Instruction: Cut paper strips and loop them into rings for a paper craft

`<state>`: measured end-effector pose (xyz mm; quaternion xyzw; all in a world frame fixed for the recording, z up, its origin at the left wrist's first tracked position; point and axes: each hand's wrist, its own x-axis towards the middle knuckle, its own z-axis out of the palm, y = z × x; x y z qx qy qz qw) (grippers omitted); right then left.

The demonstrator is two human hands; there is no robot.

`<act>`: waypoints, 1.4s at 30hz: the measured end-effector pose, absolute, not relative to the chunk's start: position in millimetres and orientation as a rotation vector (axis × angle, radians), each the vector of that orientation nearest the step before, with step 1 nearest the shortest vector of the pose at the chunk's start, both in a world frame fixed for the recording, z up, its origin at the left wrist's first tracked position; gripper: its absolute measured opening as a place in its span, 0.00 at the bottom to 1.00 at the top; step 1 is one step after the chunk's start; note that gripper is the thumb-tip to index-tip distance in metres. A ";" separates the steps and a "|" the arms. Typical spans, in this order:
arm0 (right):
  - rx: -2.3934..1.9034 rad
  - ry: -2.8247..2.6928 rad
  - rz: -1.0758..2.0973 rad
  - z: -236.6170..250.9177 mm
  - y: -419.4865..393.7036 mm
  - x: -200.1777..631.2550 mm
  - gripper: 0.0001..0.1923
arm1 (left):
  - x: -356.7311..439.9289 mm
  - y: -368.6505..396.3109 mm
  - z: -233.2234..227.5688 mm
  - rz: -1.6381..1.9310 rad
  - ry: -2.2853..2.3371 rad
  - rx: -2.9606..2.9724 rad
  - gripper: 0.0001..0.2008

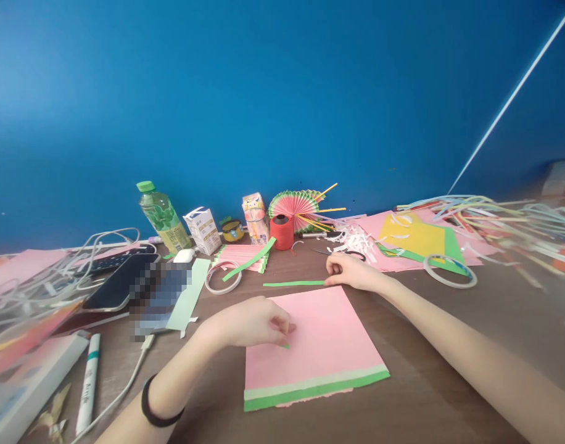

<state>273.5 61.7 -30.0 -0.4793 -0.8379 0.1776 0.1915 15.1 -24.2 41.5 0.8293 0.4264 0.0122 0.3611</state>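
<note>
On the cluttered brown table (430, 370), our left hand (255, 322) pinches a green scrap (286, 346) (mostly hidden) over the pink sheet (319, 345). Our right hand (351, 271) pinches the right end of a green strip (294, 283), lying left-right.

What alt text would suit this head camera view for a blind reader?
Two bare hands work over a pink sheet on a wooden table: the left hand pinches a small green scrap, the right hand touches a green strip. Paper scraps, tape rings and a bottle lie behind.
</note>
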 end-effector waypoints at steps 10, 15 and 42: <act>-1.234 -2.322 0.451 -23.2 50.4 252.2 0.06 | -17.6 23.5 5.4 0.477 1.584 2.404 0.09; -1.345 -2.232 0.347 -36.6 50.6 238.4 0.11 | -21.4 32.7 -12.4 0.352 1.682 2.548 0.11; -1.324 -2.168 0.430 -42.6 55.6 241.4 0.14 | -15.9 32.3 -15.5 0.122 1.807 2.806 0.08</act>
